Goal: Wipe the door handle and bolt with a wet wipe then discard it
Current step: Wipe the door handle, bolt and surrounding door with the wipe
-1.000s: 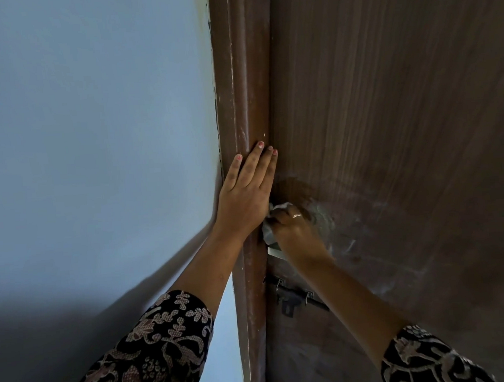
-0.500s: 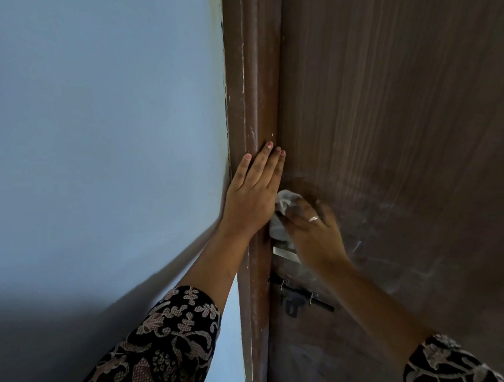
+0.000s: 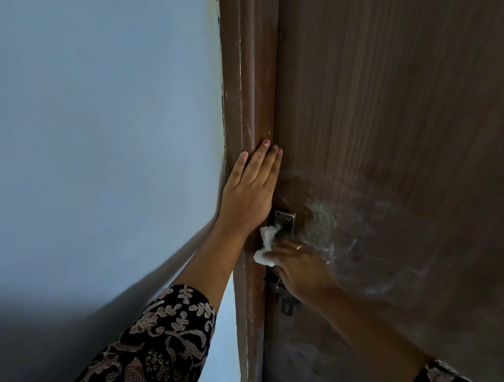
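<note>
My right hand (image 3: 299,269) grips a crumpled white wet wipe (image 3: 266,246) and presses it against the lower part of the metal handle plate (image 3: 285,222) on the brown door (image 3: 391,151). The plate's top, with two screws, shows above the wipe. Below my right hand, the dark bolt (image 3: 283,300) is partly hidden by the fingers and wrist. My left hand (image 3: 252,190) lies flat, fingers together, on the door frame (image 3: 249,86) just left of the plate.
A pale blue wall (image 3: 91,127) fills the left side. The door surface right of the plate has whitish smears and scuffs (image 3: 325,227). Both forearms wear dark patterned sleeves.
My right hand has slid down from the top of the handle plate with the wipe, which uncovers the plate's upper end and covers more of the bolt. The left hand has stayed on the frame.
</note>
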Available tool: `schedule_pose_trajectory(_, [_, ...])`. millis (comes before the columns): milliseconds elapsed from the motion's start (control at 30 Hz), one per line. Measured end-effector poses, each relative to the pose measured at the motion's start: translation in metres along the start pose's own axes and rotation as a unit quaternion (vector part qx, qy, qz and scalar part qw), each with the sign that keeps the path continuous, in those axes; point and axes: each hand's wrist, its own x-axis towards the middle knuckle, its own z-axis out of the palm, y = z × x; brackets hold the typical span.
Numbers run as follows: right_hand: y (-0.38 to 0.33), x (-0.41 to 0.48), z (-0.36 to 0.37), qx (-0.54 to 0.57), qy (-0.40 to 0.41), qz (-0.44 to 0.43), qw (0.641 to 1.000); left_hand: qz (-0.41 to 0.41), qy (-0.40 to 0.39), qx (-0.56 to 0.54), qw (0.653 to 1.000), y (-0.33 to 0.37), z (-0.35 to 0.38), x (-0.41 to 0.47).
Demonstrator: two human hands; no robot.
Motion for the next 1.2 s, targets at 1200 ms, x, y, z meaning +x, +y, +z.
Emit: schedule_pose_trajectory(1200, [0.024, -0.002, -0.003, -0.144, -0.057, 0.129, 0.979, 0.005, 0.018, 0.000, 1.000, 0.001, -0.001, 0.000])
